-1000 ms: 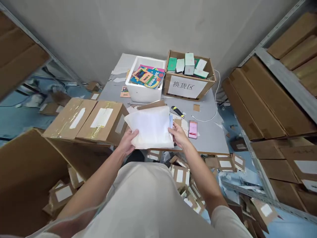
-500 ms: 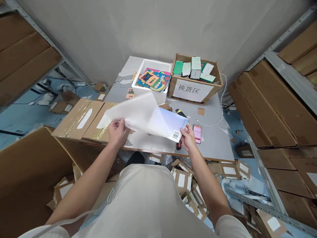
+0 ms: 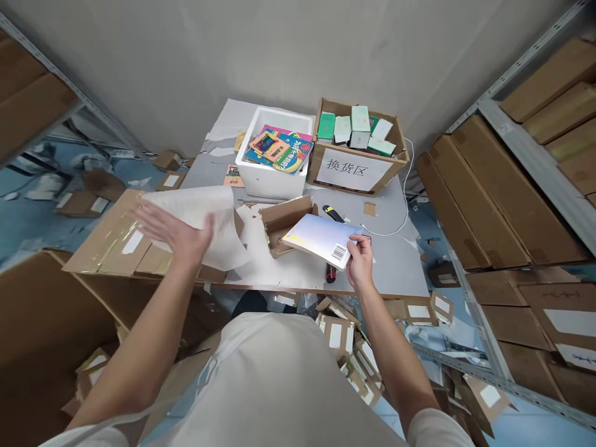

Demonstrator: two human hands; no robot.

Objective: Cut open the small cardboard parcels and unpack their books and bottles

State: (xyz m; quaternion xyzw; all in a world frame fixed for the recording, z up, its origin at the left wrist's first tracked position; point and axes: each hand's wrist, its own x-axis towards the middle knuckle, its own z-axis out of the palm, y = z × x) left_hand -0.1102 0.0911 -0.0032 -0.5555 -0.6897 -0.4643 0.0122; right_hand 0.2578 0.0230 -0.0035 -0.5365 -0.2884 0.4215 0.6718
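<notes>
The right hand (image 3: pixel 361 257) pinches a slim book (image 3: pixel 319 234) at its right end, the thumb against the cover beside the printed barcode (image 3: pixel 339 252). The rest of the book reaches leftward out of the grip, clear of the fingers, its pale blue-violet cover facing up and its far end overlapping an opened cardboard box (image 3: pixel 286 214) from this view; whether the two touch cannot be told.

The left hand (image 3: pixel 179 234) has its fingers spread wide and slightly blurred, well apart from the book. Just beyond it a white wrapping sheet (image 3: pixel 209 208) hangs over a taped carton (image 3: pixel 109 233) and the table (image 3: pixel 395 273); contact between palm and sheet is unclear.

Behind the book lies a black-and-yellow box cutter (image 3: pixel 333 213); a red-and-black tool (image 3: pixel 331 274) shows below its near edge. Farther back stand a white foam box (image 3: pixel 267 183) of books and a carton with a handwritten sign (image 3: pixel 351 169), filled with green and white boxes (image 3: pixel 360 127).
</notes>
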